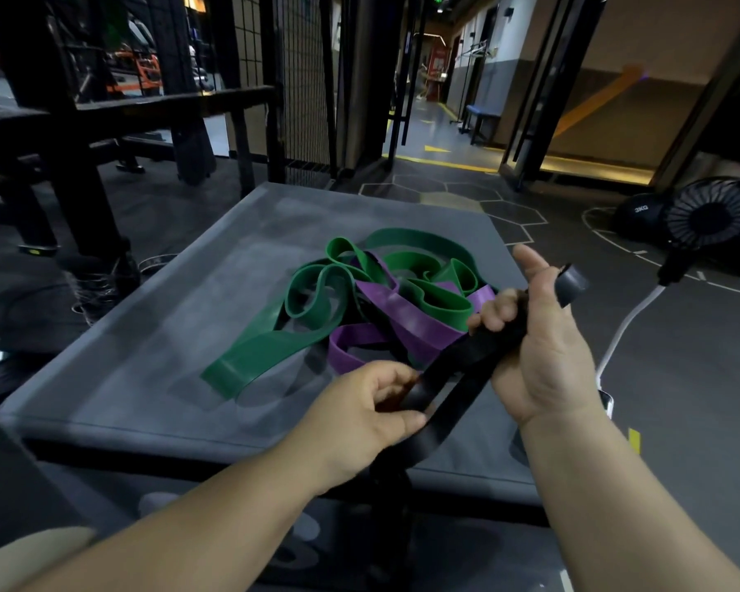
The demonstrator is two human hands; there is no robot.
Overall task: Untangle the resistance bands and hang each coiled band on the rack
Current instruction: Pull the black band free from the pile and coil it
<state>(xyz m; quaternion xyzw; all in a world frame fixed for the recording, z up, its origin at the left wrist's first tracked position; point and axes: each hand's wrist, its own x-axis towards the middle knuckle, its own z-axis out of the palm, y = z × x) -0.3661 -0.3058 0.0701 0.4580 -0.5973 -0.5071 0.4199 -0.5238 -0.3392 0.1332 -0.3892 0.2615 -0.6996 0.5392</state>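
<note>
A black resistance band [466,369] stretches between both hands above the near edge of a grey padded platform [146,356]. My right hand [543,348] grips its upper part, palm toward me, and a folded end sticks out past my thumb. My left hand [368,416] pinches the band lower down, where it loops and hangs off the platform's edge. Behind the hands, a green band [300,326] and a purple band [406,318] lie tangled together on the platform.
A black metal rack frame [78,164] and wire mesh panels stand at the back left. On the floor to the right sit a small black fan [710,215] with a white cable and a 3 kg ball [637,215]. A corridor opens ahead.
</note>
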